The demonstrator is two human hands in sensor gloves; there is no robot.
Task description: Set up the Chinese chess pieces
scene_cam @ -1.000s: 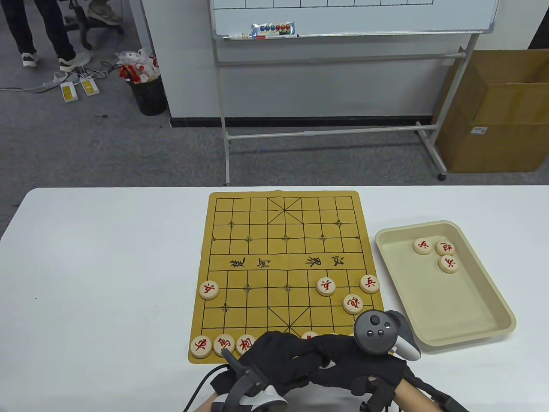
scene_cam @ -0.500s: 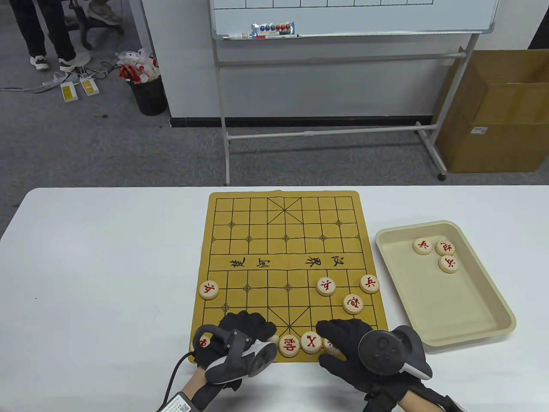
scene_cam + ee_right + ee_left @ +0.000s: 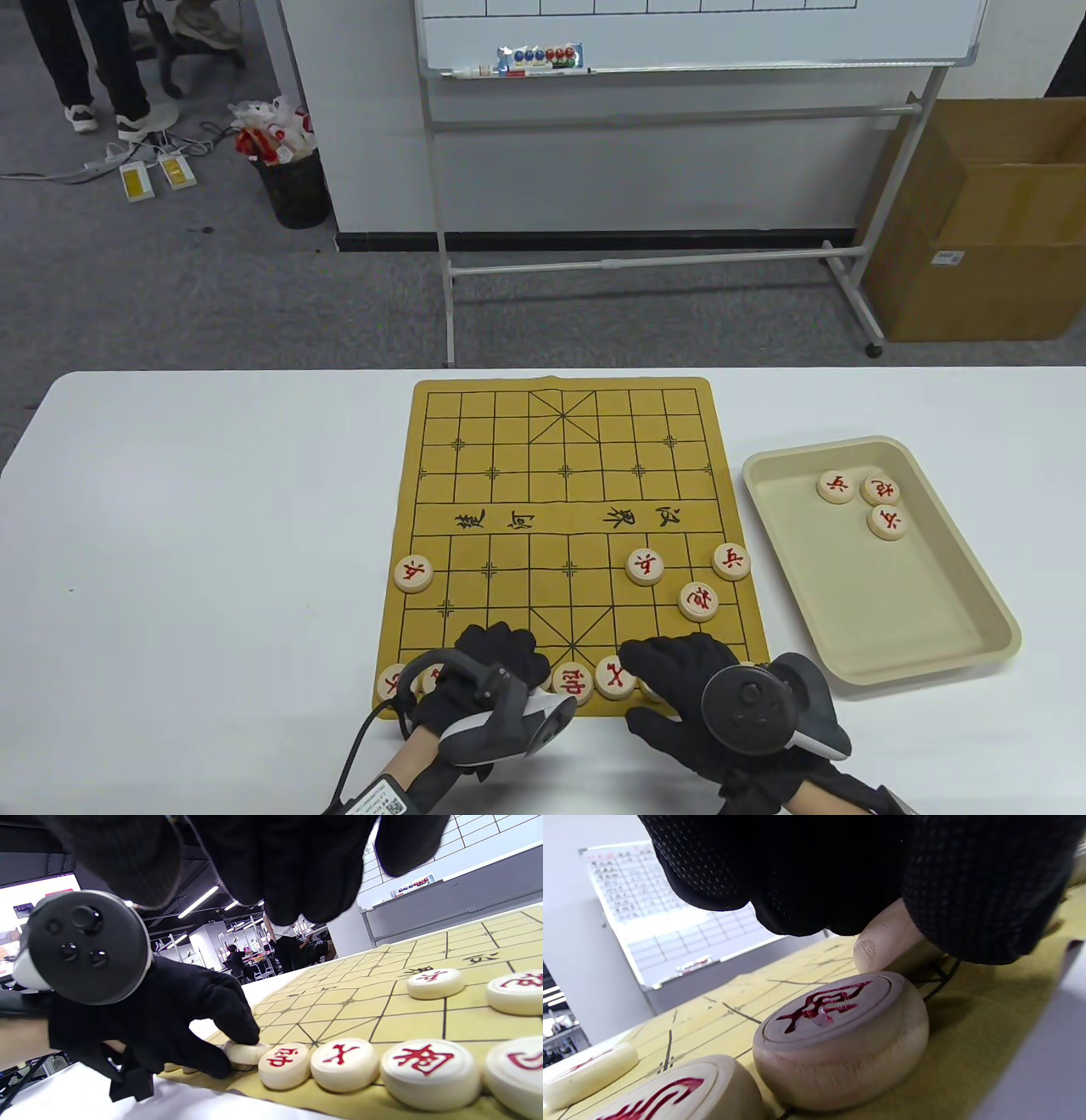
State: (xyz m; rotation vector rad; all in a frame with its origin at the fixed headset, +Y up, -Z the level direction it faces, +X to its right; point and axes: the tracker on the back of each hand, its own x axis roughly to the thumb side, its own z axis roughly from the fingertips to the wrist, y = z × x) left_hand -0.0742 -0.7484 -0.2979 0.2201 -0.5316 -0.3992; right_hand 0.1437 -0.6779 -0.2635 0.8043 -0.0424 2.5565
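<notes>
The yellow chess board (image 3: 560,475) lies mid-table with red-character wooden pieces on its near half. My left hand (image 3: 522,658) rests over the near row's left part and pinches one piece (image 3: 248,1053) flat on the board between thumb and finger; that piece also shows in the left wrist view (image 3: 888,948), with another piece (image 3: 840,1035) in front of it. My right hand (image 3: 653,671) hovers over the near row's right part, with its fingers loose and holding nothing. Two pieces (image 3: 573,682) (image 3: 615,677) sit between the hands.
A beige tray (image 3: 933,662) stands right of the board and holds three pieces (image 3: 836,486). More pieces stand on the board at the left edge (image 3: 414,574) and the right side (image 3: 698,601). A whiteboard stand and a cardboard box are beyond the table.
A second ago both hands were bunched together at the near edge. They have parted, uncovering two middle pieces. The left hand has shifted slightly right, uncovering the leftmost piece.
</notes>
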